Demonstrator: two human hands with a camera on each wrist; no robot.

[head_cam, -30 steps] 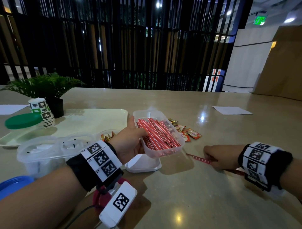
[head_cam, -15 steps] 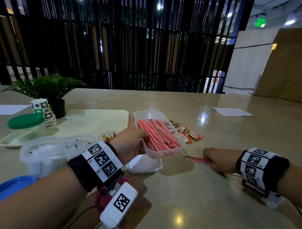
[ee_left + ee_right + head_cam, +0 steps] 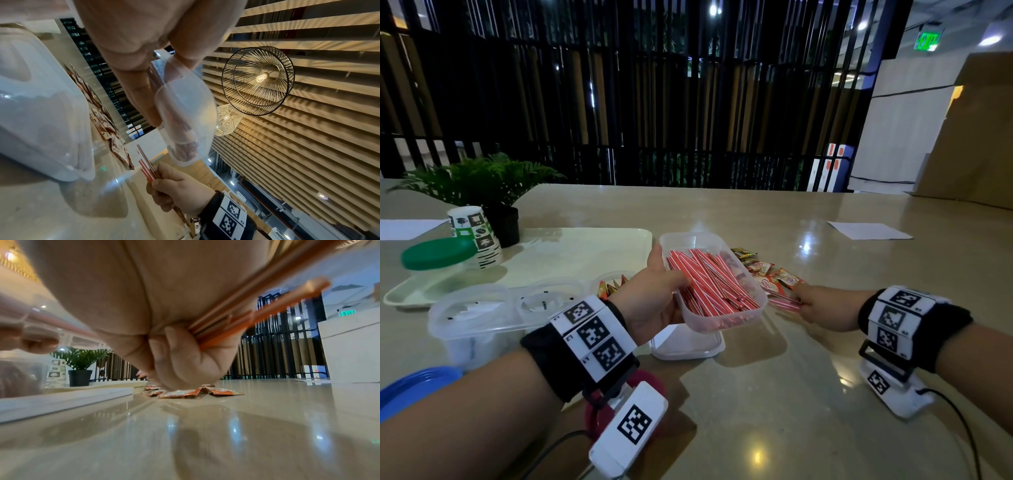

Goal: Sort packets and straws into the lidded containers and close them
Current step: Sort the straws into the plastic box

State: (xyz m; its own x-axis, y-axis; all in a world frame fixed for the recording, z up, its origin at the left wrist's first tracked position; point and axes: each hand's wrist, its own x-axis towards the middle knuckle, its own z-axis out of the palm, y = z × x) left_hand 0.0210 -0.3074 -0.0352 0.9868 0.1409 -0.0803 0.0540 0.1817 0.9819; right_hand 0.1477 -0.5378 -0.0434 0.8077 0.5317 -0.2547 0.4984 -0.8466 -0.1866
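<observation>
Holding the clear plastic container (image 3: 714, 298) above the bench (image 3: 774, 394), our left hand (image 3: 654, 301) grips its near left edge, thumb over the rim and fingers under the floor. The container is a shallow oblong tub with rounded corners, and its long axis runs from us away toward the dark fence, leaning a little to the left. It is tilted, the near end lower. Inside lie many red straws with thin white stripes (image 3: 709, 284), thin and straight, mostly along the same axis as the tub.

Our right hand (image 3: 822, 308) is closed around a small bunch of straws (image 3: 784, 303), low over the bench, just right of the tub. In the head view this bunch points left, toward the tub; in the right wrist view it runs across the palm, under the curled fingers (image 3: 180, 356).

Behind the right hand a pile of small flat packets (image 3: 767, 274) lies on the bench, glossy foil in orange, white and gold. Under the tub rests a translucent lid (image 3: 688, 342), flat on the smooth, shining bench. To the left stands a second clear container with round hollows (image 3: 482, 315), with a few packets in its right part. Farther left we see a pale tray (image 3: 585, 250), a green lid (image 3: 438, 253), a printed paper cup (image 3: 476, 233) and a potted plant (image 3: 482, 185).
</observation>
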